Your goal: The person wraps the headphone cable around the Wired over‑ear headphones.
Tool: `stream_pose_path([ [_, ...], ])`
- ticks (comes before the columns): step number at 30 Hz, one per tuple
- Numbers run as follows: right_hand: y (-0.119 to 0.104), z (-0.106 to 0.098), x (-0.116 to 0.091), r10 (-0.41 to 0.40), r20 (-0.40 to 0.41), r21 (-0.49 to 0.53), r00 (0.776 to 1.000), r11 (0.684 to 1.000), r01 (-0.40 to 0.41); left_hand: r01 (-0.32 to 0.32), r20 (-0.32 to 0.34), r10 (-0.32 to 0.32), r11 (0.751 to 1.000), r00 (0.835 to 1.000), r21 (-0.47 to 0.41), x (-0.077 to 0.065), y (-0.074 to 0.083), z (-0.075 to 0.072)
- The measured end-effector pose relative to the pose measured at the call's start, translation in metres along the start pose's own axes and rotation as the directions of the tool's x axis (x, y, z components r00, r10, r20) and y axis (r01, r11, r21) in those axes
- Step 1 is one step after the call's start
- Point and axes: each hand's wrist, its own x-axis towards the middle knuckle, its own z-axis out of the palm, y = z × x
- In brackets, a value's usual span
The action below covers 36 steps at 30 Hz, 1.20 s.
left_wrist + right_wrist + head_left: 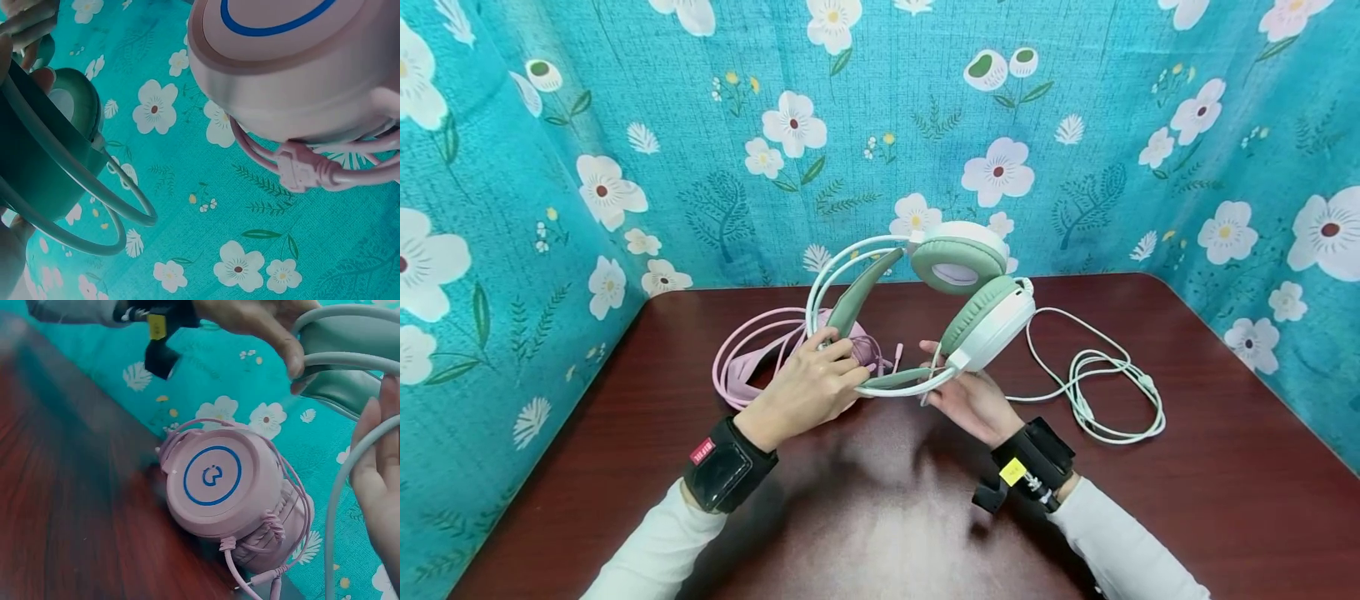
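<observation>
My left hand (pixel 816 379) grips the headband of white-and-green headphones (pixel 992 333) and holds them tilted above the table. In the right wrist view, its thumb and fingers pinch the green pad and pale bands. Palm up, my right hand (pixel 973 404) lies under the lower ear cup with fairly straight fingers, close to the headphones' slim microphone arm. A pale band crosses in front of these fingers (pixel 370 444) in the right wrist view. Behind the left hand, pink headphones (pixel 741 375) lie on the table, partly hidden. Their ear cup (pixel 212 475) bears a blue ring.
The dark red wooden table (pixel 887 517) reaches back to a turquoise floral curtain (pixel 865 125). A pale cable (pixel 1116 433) runs from the white-and-green headphones into a loose coil at the right. A thin pink cable (pixel 303 515) loops around the pink headphones.
</observation>
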Motion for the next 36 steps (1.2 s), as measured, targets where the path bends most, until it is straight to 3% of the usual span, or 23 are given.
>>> stream_pose_path([
  [7, -0.004, 0.011, -0.008, 0.023, 0.045, -0.063, 0.999, 0.998, -0.02, 0.011, -0.003, -0.011, 1.0, 1.0, -0.004, 0.0, -0.001, 0.0],
  [11, -0.005, 0.017, -0.011, 0.035, -0.013, -0.07, 0.999, 0.997, -0.036, 0.013, -0.005, -0.013, 1.0, 1.0, -0.008, 0.0, -0.001, 0.0],
  [14, -0.006, 0.022, -0.014, 0.047, -0.064, -0.131, 0.997, 0.99, -0.055, 0.018, -0.002, -0.018, 1.0, 1.0, -0.003, -0.001, -0.002, 0.0],
  [17, -0.01, 0.027, -0.015, 0.074, -0.104, -0.253, 0.992, 0.962, -0.099, 0.024, 0.008, -0.024, 1.0, 1.0, 0.001, -0.001, -0.002, 0.0],
  [19, -0.014, 0.031, -0.015, 0.095, -0.131, -0.36, 0.987, 0.923, -0.136, 0.027, 0.017, -0.027, 1.0, 0.999, 0.003, -0.001, -0.002, -0.001],
  [21, -0.018, 0.036, -0.015, 0.109, -0.161, -0.486, 0.981, 0.856, -0.175, 0.028, 0.025, -0.028, 1.0, 0.999, 0.002, -0.001, -0.003, -0.001],
  [24, -0.025, 0.042, -0.014, 0.116, -0.193, -0.666, 0.974, 0.714, -0.217, 0.029, 0.03, -0.029, 1.0, 0.999, 0.009, -0.002, -0.003, -0.001],
  [26, -0.03, 0.046, -0.013, 0.106, -0.205, -0.776, 0.973, 0.589, -0.227, 0.027, 0.027, -0.028, 1.0, 0.999, 0.014, -0.002, -0.003, -0.001],
  [29, -0.036, 0.051, -0.012, 0.077, -0.206, -0.9, 0.975, 0.377, -0.22, 0.025, 0.021, -0.025, 1.0, 0.999, 0.02, -0.001, -0.004, -0.001],
  [32, -0.042, 0.054, -0.01, 0.03, -0.148, -0.976, 0.988, 0.158, -0.151, 0.017, 0.026, -0.018, 1.0, 0.999, 0.024, -0.001, -0.004, -0.001],
  [34, -0.046, 0.056, -0.01, 0.018, -0.102, -0.993, 0.995, 0.065, -0.103, 0.016, 0.036, -0.017, 0.999, 0.999, 0.033, -0.001, -0.005, -0.002],
  [36, -0.051, 0.058, -0.011, 0.026, -0.058, -0.998, 0.998, 0.02, -0.058, 0.012, 0.044, -0.014, 0.999, 0.999, 0.048, -0.002, -0.005, -0.002],
])
